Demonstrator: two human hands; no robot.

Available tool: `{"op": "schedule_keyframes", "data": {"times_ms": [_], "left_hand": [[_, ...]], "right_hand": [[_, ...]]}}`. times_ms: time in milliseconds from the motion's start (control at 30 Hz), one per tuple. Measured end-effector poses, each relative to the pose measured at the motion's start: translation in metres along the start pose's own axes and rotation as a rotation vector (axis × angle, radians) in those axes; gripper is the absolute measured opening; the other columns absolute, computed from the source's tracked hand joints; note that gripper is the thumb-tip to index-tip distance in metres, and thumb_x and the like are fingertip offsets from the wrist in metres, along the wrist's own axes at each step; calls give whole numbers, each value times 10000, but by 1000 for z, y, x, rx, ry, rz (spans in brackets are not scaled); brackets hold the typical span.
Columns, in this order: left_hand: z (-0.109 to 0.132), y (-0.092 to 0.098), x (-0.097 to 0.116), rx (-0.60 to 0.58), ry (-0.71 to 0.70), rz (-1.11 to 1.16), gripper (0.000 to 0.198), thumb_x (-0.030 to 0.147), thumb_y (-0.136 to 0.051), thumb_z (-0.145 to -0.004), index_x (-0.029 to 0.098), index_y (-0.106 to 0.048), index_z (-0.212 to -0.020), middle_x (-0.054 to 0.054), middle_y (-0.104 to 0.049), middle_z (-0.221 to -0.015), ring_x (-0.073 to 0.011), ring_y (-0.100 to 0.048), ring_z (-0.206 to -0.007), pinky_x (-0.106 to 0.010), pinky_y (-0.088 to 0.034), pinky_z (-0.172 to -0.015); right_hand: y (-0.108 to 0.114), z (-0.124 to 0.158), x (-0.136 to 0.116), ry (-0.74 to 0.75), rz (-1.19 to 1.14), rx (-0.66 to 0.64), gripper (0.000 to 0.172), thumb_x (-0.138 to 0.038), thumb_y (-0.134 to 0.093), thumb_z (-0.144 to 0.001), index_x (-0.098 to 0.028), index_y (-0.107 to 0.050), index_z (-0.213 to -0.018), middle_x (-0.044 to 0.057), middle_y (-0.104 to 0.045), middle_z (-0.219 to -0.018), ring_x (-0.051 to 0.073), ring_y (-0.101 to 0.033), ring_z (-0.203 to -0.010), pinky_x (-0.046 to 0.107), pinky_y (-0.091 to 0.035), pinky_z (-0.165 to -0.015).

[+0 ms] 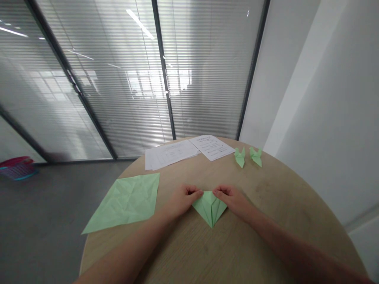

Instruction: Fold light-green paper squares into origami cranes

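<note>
A small folded green paper, shaped like a downward-pointing kite, lies on the round wooden table in front of me. My left hand pinches its upper left corner with curled fingers. My right hand pinches its upper right corner the same way. Both hands rest on the tabletop with the paper between them.
A creased, unfolded green sheet lies to the left, overhanging the table's edge. Two finished green paper figures stand at the far right. White printed sheets lie at the far edge. Glass partitions with blinds stand behind; a pink basket sits on the floor.
</note>
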State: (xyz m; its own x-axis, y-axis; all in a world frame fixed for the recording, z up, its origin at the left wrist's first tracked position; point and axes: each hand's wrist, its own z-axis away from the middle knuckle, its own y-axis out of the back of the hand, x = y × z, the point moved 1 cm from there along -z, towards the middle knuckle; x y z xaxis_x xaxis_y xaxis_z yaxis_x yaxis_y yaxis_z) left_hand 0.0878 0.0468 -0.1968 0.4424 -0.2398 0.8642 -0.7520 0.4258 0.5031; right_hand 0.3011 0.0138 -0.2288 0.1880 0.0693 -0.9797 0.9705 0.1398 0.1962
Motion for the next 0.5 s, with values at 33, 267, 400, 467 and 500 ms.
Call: {"op": "schedule_keyframes", "data": {"times_ms": [33, 267, 400, 467, 500], "left_hand": [[0, -1, 0, -7, -2, -7, 425, 539, -567, -836, 170, -592, -627, 40, -439, -595, -126, -379, -584, -270, -293, -567], [3, -4, 5, 11, -23, -79, 461, 555, -535, -867, 180, -548, -599, 39, -397, -587, -126, -364, -584, -274, -261, -553], [2, -3, 5, 47, -38, -82, 456, 541, -532, -860, 184, -515, -577, 43, -381, -582, -121, -348, -576, -270, -258, -551], [2, -2, 4, 63, -37, -67, 453, 543, -533, -859, 183, -531, -583, 43, -384, -579, -121, -350, -573, -270, -262, -549], [2, -2, 4, 68, -32, -57, 452, 542, -533, -859, 183, -537, -585, 43, -382, -576, -122, -349, -569, -270, -262, -546]], "right_hand": [[0, 0, 1, -5, 16, -5, 375, -561, -639, -823, -191, -636, -765, 3, -596, -687, 145, -513, -632, 251, -388, -601], [-3, -3, 7, 29, 70, -15, 407, -574, -650, -831, -196, -609, -685, -4, -546, -629, 140, -480, -593, 253, -359, -564], [-3, -2, 3, 28, 27, -10, 419, -594, -657, -831, -196, -648, -702, 9, -583, -648, 148, -516, -599, 257, -388, -566], [-3, -1, 1, -17, -29, -38, 439, -626, -636, -837, -199, -679, -747, 19, -616, -671, 161, -557, -603, 267, -422, -564], [-2, 0, 0, -36, -55, -54, 447, -638, -628, -839, -202, -690, -766, 22, -627, -677, 166, -570, -600, 272, -435, -562]]}}
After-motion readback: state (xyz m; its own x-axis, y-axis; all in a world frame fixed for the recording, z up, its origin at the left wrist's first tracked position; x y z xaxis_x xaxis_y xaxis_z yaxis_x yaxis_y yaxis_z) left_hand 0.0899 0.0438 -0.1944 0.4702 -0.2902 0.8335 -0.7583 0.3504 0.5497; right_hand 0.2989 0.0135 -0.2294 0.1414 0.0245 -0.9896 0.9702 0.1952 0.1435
